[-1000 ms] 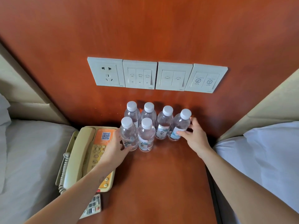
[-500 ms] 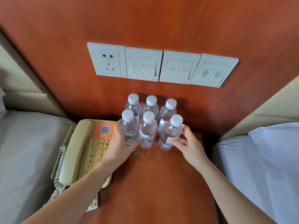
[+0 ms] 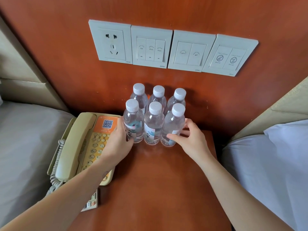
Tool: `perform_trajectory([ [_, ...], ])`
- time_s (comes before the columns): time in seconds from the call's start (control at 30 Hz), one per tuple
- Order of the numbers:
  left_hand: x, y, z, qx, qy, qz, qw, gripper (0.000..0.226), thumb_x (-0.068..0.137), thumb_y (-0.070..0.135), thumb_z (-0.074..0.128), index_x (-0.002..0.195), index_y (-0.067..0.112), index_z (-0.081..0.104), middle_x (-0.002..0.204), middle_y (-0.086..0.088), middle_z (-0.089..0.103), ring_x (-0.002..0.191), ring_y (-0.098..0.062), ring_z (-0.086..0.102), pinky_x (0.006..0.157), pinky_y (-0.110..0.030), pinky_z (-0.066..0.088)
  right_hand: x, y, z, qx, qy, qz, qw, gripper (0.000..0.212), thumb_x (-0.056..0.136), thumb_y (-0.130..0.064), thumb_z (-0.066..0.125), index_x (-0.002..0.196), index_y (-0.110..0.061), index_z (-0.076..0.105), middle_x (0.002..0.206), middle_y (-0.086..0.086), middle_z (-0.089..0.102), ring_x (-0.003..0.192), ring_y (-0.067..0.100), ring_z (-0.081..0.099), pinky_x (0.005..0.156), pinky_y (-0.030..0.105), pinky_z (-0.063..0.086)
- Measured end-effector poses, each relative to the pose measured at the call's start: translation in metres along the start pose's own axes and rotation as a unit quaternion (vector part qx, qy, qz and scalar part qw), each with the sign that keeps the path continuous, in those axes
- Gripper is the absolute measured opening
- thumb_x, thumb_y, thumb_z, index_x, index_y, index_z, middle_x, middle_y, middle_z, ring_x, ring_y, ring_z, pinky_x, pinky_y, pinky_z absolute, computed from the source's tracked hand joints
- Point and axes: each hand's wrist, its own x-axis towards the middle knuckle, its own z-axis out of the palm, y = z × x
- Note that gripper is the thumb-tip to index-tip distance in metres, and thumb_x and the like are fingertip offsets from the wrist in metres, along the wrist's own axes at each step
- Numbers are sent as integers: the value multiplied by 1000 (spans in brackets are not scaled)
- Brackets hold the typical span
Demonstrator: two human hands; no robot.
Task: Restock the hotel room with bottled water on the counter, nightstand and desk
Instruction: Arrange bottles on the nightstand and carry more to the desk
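Several clear water bottles with white caps stand upright in two rows at the back of the wooden nightstand (image 3: 160,184), against the wall panel. My left hand (image 3: 119,140) is wrapped around the front left bottle (image 3: 133,121). My right hand (image 3: 189,139) has its fingers on the lower part of the front right bottle (image 3: 173,125). The front middle bottle (image 3: 154,124) stands between them, touching both. The back row (image 3: 158,97) is partly hidden behind the front row.
A beige corded telephone (image 3: 80,147) sits at the nightstand's left edge, with a remote control (image 3: 90,201) in front of it. White beds flank the nightstand on the left (image 3: 21,155) and right (image 3: 275,164). A socket and switch plates (image 3: 171,47) are on the wall above the bottles.
My right hand has slid the far right bottle out of the back row and in beside the front two, making two even rows. My left hand has stayed on the front left bottle.
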Motion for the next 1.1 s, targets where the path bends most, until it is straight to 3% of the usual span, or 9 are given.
perform_trajectory([
  [0.07, 0, 2, -1, 7, -1, 5, 1000, 49, 87, 10, 67, 125, 23, 38, 104, 9, 55, 94, -12, 59, 77, -22, 45, 1, 3, -5, 11, -31, -1, 999, 53, 76, -31, 82, 122, -27, 56, 119, -11, 63, 109, 3, 61, 73, 8, 45],
  [0.13, 2, 4, -2, 3, -6, 9, 1000, 52, 85, 14, 72, 123, 21, 37, 101, 20, 49, 94, 1, 57, 71, -9, 42, 2, 6, -6, -3, -32, -10, 999, 55, 75, -32, 83, 120, -29, 52, 115, -16, 62, 109, 2, 60, 74, 10, 44],
  [0.23, 5, 9, -3, -54, -35, -15, 998, 67, 76, 23, 84, 120, 21, 33, 108, 22, 45, 95, 26, 48, 69, 3, 38, 6, 9, -2, -2, -19, 1, 1000, 87, 67, -35, 88, 133, -29, 33, 119, -10, 52, 111, 7, 56, 84, 19, 50],
  [0.3, 9, 10, -4, -79, -43, -37, 995, 70, 75, 21, 85, 120, 21, 32, 108, 19, 48, 92, 29, 49, 68, 5, 38, 8, 9, -1, 0, -32, 17, 999, 108, 63, -37, 90, 144, -29, 19, 134, -2, 41, 117, 13, 53, 97, 33, 50],
  [0.43, 11, 6, -5, -26, -41, -36, 998, 56, 86, 6, 68, 125, 21, 31, 95, 20, 50, 81, 3, 59, 63, 0, 40, 15, 9, 10, 20, -47, -14, 999, 108, 64, -32, 91, 140, -36, 14, 144, -5, 36, 123, 10, 50, 101, 29, 45],
  [0.6, 17, 3, -15, 33, -86, -30, 995, 57, 83, 15, 75, 125, 20, 37, 98, 5, 65, 82, -16, 61, 67, -28, 43, 20, 11, 20, 54, -30, -28, 998, 106, 63, -26, 92, 131, -40, 11, 129, -21, 44, 109, -22, 48, 87, 9, 43],
  [0.77, 39, 9, -25, 36, -150, -60, 986, 71, 71, 16, 84, 119, 20, 32, 98, -1, 66, 90, -19, 66, 73, -34, 53, 23, 15, 20, 69, -25, -37, 997, 120, 61, -27, 93, 147, -34, 10, 128, -31, 46, 114, -20, 48, 82, 5, 42],
  [0.93, 47, 11, -28, -20, -197, -66, 978, 109, 69, 13, 87, 147, 30, 14, 116, 0, 66, 105, -20, 65, 95, -44, 52, 22, 15, 28, 89, 1, -50, 995, 117, 55, -35, 93, 145, -35, 18, 137, -21, 48, 122, -6, 51, 91, 14, 44],
  [1.1, 44, 10, -20, -9, -175, -56, 983, 108, 69, 21, 87, 145, 39, 13, 110, 3, 69, 96, -18, 68, 90, -44, 54, 21, 19, 28, 98, 23, -56, 993, 113, 50, -49, 89, 140, -50, 21, 121, -41, 53, 110, -15, 55, 82, 11, 43],
])
